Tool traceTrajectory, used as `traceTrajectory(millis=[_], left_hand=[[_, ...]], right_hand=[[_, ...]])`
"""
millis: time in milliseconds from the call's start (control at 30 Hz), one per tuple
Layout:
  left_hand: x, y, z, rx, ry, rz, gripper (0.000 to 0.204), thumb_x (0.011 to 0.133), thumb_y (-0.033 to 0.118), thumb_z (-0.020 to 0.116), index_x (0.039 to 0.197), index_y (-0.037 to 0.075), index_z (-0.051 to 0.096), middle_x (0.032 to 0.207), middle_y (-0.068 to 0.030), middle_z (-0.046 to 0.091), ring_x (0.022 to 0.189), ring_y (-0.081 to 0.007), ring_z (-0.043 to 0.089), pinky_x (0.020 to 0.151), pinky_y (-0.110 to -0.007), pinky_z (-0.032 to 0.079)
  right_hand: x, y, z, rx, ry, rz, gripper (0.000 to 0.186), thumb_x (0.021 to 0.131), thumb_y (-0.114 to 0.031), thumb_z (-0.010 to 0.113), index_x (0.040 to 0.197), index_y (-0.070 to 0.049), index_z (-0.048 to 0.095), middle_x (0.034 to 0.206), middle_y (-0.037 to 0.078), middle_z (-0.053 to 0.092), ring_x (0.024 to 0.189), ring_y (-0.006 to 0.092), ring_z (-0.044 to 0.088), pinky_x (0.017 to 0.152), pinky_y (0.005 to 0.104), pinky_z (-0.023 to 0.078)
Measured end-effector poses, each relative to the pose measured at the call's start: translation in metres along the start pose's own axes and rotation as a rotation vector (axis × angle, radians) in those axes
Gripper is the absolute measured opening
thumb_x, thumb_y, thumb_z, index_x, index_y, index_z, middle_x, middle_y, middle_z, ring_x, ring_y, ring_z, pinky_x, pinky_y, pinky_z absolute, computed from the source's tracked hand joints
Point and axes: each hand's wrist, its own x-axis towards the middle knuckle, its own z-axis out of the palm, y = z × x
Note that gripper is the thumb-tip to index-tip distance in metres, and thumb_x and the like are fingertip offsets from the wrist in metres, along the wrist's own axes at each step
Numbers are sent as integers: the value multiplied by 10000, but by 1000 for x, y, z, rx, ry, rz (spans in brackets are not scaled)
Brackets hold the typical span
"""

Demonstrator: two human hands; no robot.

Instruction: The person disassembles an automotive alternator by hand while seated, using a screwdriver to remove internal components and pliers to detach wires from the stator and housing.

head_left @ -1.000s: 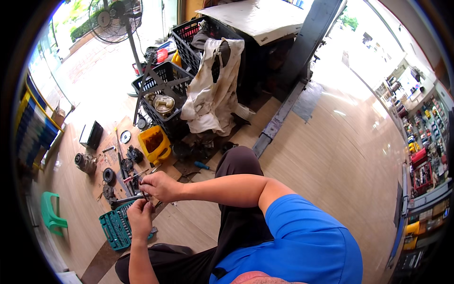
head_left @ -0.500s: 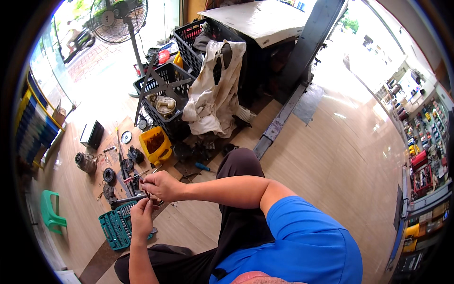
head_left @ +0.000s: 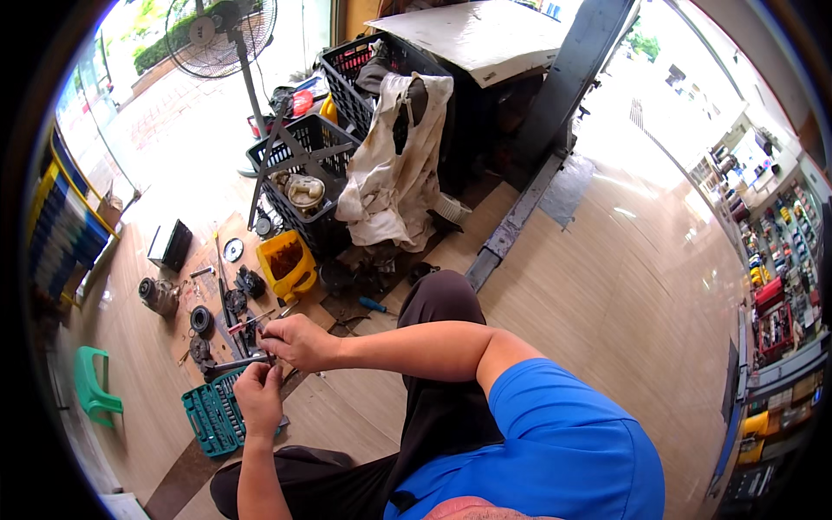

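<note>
My right hand (head_left: 295, 342) is closed, fingertips pinched on a small dark thin part (head_left: 269, 355) that I cannot make out clearly. Just below it my left hand (head_left: 260, 390) has its thumb and fingers closed at the same part. Under and beside them lie a long metal bar (head_left: 227, 366), a red-handled tool (head_left: 237, 328) and an open turquoise socket case (head_left: 208, 418). Black rings (head_left: 201, 320), a metal housing (head_left: 159, 297) and other dark parts lie on cardboard (head_left: 185, 351) to the left. A cut-open yellow jug (head_left: 282, 264) with brown residue stands behind my hands.
Black crates (head_left: 290, 217) draped with a stained white cloth (head_left: 386, 191) stand ahead, beside a standing fan (head_left: 224, 35). A grey lift post (head_left: 563, 78) with a low arm (head_left: 507, 234) is at right, shelves of goods (head_left: 780, 260) farther right, a green stool (head_left: 95, 386) at left.
My hands stay almost still at the same part. The view has shifted very slightly. A motorbike that was passing outside half a second ago is out of sight.
</note>
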Motion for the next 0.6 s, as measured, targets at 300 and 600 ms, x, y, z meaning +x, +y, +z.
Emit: traceTrajectory(millis=[300, 600], left_hand=[[2, 2, 4, -424, -164, -101, 158, 967, 81, 556, 929, -40, 651, 776, -35, 667, 702, -88, 591, 670, -241, 473], [3, -6, -3, -205, -40, -122, 127, 918, 76, 641, 855, -33, 627, 759, -34, 657, 667, -84, 586, 628, -223, 466]], right_hand=[[-1, -1, 0, 106, -41, 55, 159, 941, -120, 606, 931, 38, 624, 783, 180, 635, 695, 203, 596, 642, 343, 482], [0, 0, 4, 112, -26, 19, 155, 920, -111, 602, 942, 38, 637, 806, 204, 650, 703, 234, 629, 664, 370, 495]])
